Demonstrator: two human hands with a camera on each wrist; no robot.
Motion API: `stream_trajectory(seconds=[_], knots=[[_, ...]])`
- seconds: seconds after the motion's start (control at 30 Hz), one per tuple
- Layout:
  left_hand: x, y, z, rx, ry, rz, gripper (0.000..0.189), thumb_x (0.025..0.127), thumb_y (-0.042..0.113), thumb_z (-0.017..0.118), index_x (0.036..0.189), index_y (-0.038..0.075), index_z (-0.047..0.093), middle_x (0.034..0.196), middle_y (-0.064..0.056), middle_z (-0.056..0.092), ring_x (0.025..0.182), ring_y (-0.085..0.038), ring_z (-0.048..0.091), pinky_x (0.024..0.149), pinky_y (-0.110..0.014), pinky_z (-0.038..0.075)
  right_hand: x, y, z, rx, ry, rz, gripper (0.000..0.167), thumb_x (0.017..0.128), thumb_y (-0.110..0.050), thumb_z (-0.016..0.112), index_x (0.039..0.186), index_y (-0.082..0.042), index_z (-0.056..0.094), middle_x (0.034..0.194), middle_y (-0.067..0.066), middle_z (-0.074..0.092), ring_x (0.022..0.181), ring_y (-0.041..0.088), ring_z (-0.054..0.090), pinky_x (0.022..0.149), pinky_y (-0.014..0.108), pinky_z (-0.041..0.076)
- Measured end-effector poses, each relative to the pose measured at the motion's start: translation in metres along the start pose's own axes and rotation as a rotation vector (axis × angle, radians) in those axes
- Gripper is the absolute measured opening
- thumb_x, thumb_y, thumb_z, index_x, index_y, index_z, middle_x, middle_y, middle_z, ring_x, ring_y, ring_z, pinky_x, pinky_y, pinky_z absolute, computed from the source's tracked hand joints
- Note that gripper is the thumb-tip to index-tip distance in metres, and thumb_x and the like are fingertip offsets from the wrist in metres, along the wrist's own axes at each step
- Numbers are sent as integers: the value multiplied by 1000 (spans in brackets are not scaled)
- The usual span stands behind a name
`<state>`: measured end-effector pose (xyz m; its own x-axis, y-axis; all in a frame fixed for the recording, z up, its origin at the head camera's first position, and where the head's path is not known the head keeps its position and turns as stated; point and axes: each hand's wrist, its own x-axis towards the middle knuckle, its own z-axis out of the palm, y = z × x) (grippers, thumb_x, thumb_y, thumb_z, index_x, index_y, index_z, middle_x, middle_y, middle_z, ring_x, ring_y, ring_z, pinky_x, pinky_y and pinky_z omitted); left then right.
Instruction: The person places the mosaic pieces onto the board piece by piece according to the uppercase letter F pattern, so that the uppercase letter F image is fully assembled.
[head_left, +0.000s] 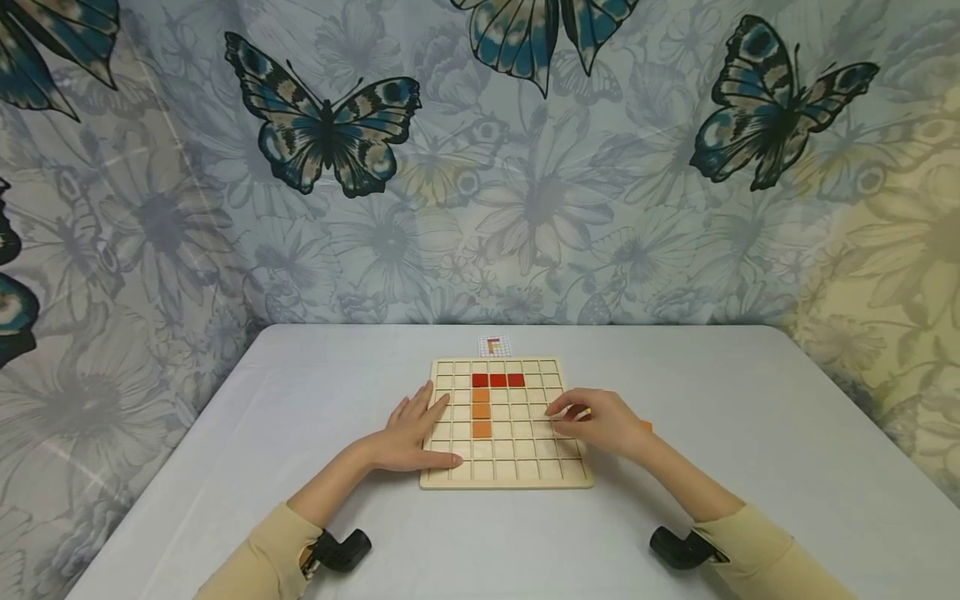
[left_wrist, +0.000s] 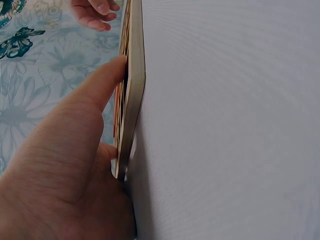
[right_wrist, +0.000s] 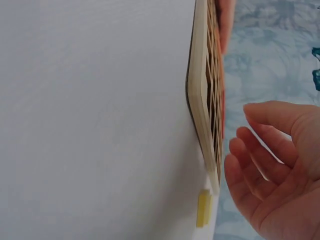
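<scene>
A wooden grid board (head_left: 525, 482) lies on the table. Three red tiles (head_left: 498, 381) sit side by side in an upper row, and three orange tiles (head_left: 481, 411) run down below the leftmost red one. Spread over the board's left edge, my left hand (head_left: 405, 437) rests with straight fingers, its thumb on the lower left squares. My right hand (head_left: 603, 421) hovers above the right edge, fingers loosely bent; in the right wrist view nothing shows between thumb and fingers (right_wrist: 255, 165). Yellow tiles (right_wrist: 204, 208) lie on the table beside the board, mostly hidden by that hand in the head view.
A small printed card (head_left: 494, 346) with a coloured grid pattern lies just beyond the board's far edge. An orange piece (head_left: 647, 426) peeks out behind the right wrist. The white-covered table (head_left: 337, 367) meets a butterfly-patterned cloth backdrop (head_left: 540, 200).
</scene>
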<state>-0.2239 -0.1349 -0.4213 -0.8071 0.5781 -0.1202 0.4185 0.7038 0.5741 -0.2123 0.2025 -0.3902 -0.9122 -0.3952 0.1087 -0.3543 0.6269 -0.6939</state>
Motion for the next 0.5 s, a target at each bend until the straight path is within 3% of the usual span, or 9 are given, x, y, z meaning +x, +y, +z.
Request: stream_trajectory(seconds=[0.5], knots=[[0,0,1,-2,3,5,102,87,54,66,156,1,12,159,-25,-10,147,-35,-9,115,-54,-5,-28,20,-26,-32,92,81,17,85,-13,73,102,-16,74,107,2,68,89,17,64,73,30,53]])
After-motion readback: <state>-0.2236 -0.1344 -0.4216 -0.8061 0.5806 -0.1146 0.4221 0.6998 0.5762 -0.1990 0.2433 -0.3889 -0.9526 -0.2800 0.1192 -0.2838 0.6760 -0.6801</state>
